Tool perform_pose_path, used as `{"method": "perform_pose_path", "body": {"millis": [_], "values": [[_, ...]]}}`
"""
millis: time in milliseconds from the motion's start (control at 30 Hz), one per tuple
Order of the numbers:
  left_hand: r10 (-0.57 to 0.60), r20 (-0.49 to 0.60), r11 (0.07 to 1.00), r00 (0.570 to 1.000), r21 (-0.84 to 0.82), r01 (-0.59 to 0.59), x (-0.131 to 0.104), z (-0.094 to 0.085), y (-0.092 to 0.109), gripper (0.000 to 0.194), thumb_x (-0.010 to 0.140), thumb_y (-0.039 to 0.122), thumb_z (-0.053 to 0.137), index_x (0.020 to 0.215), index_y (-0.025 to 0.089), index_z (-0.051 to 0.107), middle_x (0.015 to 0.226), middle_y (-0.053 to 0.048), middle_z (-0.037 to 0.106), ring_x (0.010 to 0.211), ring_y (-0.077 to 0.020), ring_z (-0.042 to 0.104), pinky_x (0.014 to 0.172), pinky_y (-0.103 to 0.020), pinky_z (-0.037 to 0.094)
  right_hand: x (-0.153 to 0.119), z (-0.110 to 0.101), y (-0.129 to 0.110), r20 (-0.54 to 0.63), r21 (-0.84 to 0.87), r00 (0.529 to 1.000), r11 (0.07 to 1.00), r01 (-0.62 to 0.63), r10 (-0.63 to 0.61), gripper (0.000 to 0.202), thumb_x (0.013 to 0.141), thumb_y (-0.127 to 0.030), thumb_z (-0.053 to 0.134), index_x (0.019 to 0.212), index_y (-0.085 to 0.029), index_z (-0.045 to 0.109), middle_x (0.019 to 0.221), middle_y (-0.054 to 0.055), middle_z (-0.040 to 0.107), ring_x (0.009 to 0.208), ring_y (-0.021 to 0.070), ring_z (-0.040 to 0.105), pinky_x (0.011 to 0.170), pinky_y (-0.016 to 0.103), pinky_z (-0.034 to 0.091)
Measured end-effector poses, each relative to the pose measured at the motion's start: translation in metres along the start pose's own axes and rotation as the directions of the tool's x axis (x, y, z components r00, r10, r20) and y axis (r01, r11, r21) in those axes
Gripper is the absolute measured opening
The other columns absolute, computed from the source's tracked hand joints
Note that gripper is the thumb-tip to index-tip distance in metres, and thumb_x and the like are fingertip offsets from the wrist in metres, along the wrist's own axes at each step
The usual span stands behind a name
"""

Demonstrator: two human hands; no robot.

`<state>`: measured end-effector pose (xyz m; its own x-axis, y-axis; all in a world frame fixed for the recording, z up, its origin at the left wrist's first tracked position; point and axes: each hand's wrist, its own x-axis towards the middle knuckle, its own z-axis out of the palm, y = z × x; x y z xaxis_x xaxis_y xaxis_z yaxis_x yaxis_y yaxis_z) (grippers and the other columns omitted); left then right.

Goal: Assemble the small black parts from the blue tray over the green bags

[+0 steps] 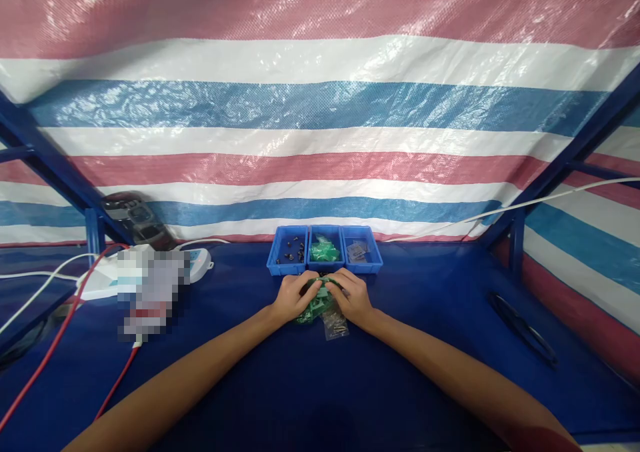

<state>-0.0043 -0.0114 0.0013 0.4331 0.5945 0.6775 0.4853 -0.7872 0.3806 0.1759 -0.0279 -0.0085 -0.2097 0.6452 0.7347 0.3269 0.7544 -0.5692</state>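
Observation:
Both hands meet over the blue table, pinching the top edge of a clear plastic bag with green pieces in it [316,307]. My left hand [296,295] grips the bag's left side, thumb and fingers closed. Closed on the right side of the same edge is my right hand [351,297]. Below the right hand lies a small clear bag of metal parts [335,323], possibly screws; whether it is joined to the green bag I cannot tell. Just beyond the fingers stand three blue bins, with dark screws in the left bin [273,260].
The middle bin [326,265] holds green bagged pieces, the right bin [379,265] small clear bags. At left are a white power strip [95,288], cables and a dark device [137,220]. A black curved object [523,329] lies right. Striped sheeting [320,105] hangs behind.

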Motion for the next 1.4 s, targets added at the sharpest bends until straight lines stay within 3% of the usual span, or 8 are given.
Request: {"method": "perform_pose_path", "body": {"millis": [333, 700, 1000, 1200, 1400], "values": [[-0.074, 0.068, 0.997, 0.995, -0.017, 0.075, 0.0004, 0.0009, -0.0016, 0.018, 0.090, 0.032, 0.048, 0.095, 0.016, 0.057, 0.073, 0.000, 0.064, 0.056, -0.0096, 0.058, 0.055, -0.019, 0.042, 0.0019, -0.0040, -0.0048, -0.013, -0.012, 0.999, 0.999, -0.038, 0.038, 0.021, 0.093, -0.028, 0.045, 0.096, -0.018, 0.064, 0.082, 0.007, 0.061, 0.075, 0.0178, 0.059, 0.068, 0.030, 0.050], [-0.051, 0.020, 0.998, 0.999, -0.039, 0.052, 0.0013, -0.0003, 0.0008, 0.019, 0.092, 0.031, 0.045, 0.096, 0.017, 0.057, 0.081, -0.004, 0.064, 0.069, -0.0129, 0.061, 0.064, -0.022, 0.047, 0.0027, -0.0010, -0.0024, -0.017, -0.034, 0.999, 0.999, -0.028, 0.028, 0.019, 0.092, -0.027, 0.045, 0.096, -0.018, 0.062, 0.085, 0.007, 0.062, 0.076, 0.0180, 0.060, 0.069, 0.029, 0.051], [-0.053, -0.003, 0.998, 0.999, -0.035, 0.053, 0.0010, 0.0025, 0.0008, 0.016, 0.090, 0.029, 0.049, 0.097, 0.016, 0.057, 0.081, -0.003, 0.065, 0.061, -0.0103, 0.059, 0.061, -0.021, 0.046, 0.0010, -0.0033, -0.0019, -0.007, -0.020, 0.998, 0.998, -0.058, 0.058, 0.018, 0.092, -0.027, 0.046, 0.094, -0.018, 0.062, 0.084, 0.007, 0.062, 0.078, 0.0185, 0.059, 0.070, 0.030, 0.050], [-0.080, -0.011, 0.996, 0.997, -0.028, 0.079, -0.0004, 0.0053, -0.0016, 0.018, 0.089, 0.031, 0.051, 0.090, 0.016, 0.060, 0.063, 0.001, 0.062, 0.050, -0.0088, 0.055, 0.052, -0.019, 0.041, -0.0004, -0.0044, -0.0006, -0.029, -0.026, 0.996, 0.996, -0.080, 0.079, 0.019, 0.091, -0.028, 0.047, 0.086, -0.017, 0.060, 0.075, 0.004, 0.058, 0.070, 0.0169, 0.056, 0.067, 0.030, 0.047], [-0.048, -0.012, 0.999, 0.999, -0.021, 0.048, 0.0001, 0.0035, 0.0005, 0.017, 0.090, 0.029, 0.050, 0.095, 0.016, 0.060, 0.067, 0.000, 0.065, 0.051, -0.0090, 0.057, 0.053, -0.020, 0.041, 0.0002, -0.0051, -0.0030, -0.028, -0.028, 0.996, 0.996, -0.081, 0.080, 0.019, 0.092, -0.028, 0.046, 0.086, -0.017, 0.060, 0.076, 0.005, 0.058, 0.071, 0.0170, 0.056, 0.067, 0.029, 0.046]]}}
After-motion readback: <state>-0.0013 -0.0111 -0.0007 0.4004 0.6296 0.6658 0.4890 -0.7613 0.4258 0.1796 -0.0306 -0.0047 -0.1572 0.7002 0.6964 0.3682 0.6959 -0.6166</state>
